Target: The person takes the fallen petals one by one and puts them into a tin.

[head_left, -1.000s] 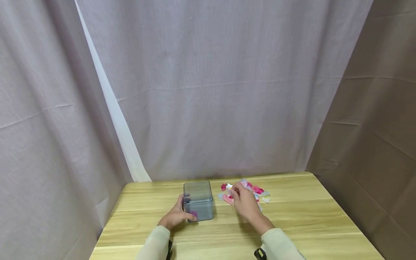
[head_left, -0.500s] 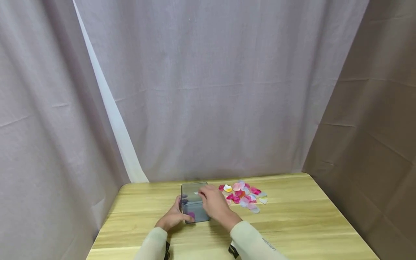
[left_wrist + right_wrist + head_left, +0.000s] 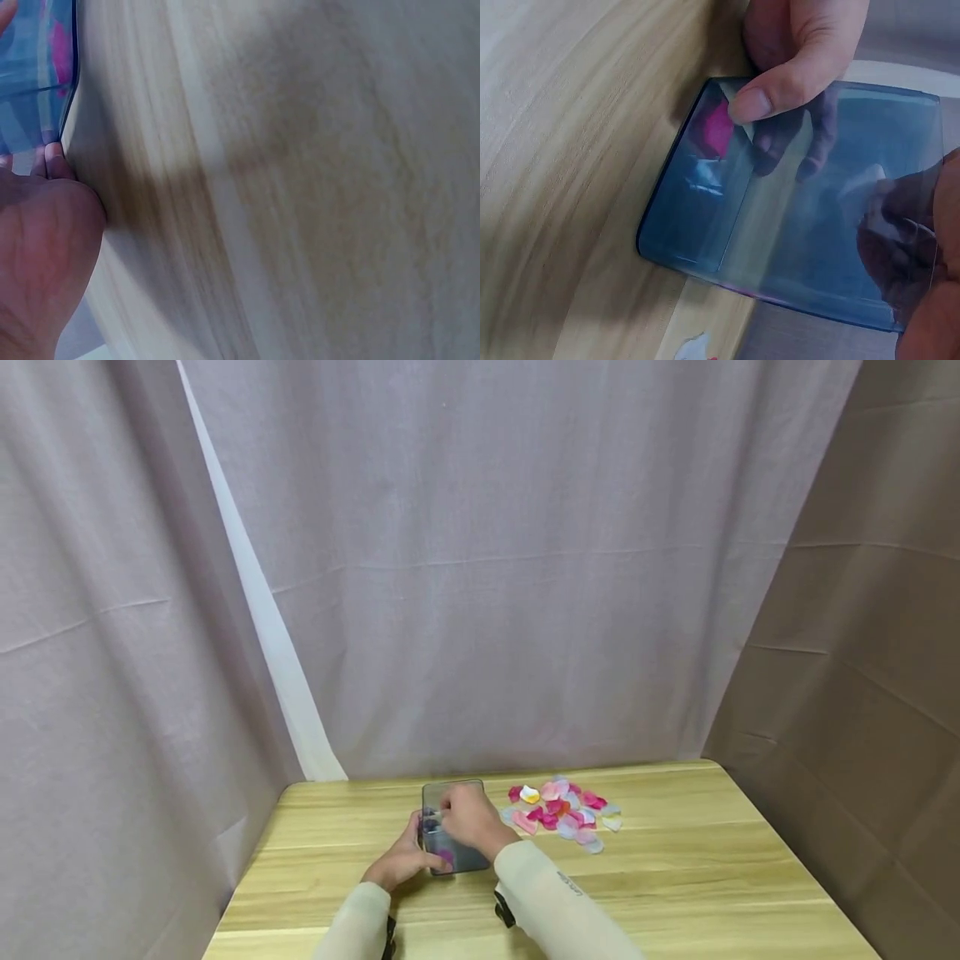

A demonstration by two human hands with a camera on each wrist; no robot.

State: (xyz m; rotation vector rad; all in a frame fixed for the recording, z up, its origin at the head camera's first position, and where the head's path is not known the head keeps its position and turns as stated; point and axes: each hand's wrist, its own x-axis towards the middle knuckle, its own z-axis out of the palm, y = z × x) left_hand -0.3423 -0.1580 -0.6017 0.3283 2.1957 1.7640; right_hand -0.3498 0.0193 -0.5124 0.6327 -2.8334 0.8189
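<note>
A see-through grey-blue plastic box (image 3: 463, 857) stands on the table. My left hand (image 3: 401, 862) grips its left side, thumb on the front wall. In the right wrist view, that thumb (image 3: 751, 103) lies near a magenta petal (image 3: 717, 130) showing through the wall. My right hand (image 3: 472, 817) reaches into the box from above. Through the plastic, the right wrist view shows its fingers pinching a pale petal (image 3: 866, 184). The left wrist view catches only a corner of the box (image 3: 30, 112) and the heel of my left hand (image 3: 49, 247).
Loose artificial petals (image 3: 566, 810) in pink, red, white and lilac lie in a heap right of the box. Behind the wooden table (image 3: 675, 860) hangs a grey curtain (image 3: 525, 610), and more cloth closes in both sides.
My right hand has moved left from the petal heap to the box, carrying a pale petal, and now dips inside it. My left hand keeps its grip on the box.
</note>
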